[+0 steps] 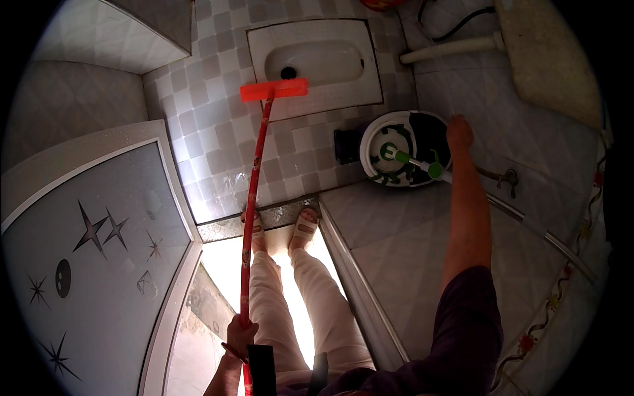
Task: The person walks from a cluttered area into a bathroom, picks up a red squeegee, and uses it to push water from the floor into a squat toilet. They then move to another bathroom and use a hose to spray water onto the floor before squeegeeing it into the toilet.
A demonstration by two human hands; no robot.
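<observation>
Left hand (239, 334): one, near, fingers wrapped around the red squeegee (255, 173).
Squeegee: one, running near to far, its blade (290, 88) at the near left rim of the squat toilet (317, 102).
Right hand (460, 131): one, right, beside the bucket's (388, 117) right edge; fingers curled, cannot tell whether they pinch anything.
Bucket: one, right, nearer than the toilet.
Sandals (304, 228): two, side by side.

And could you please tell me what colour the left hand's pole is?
The pole is red, best seen in the head view.
</observation>
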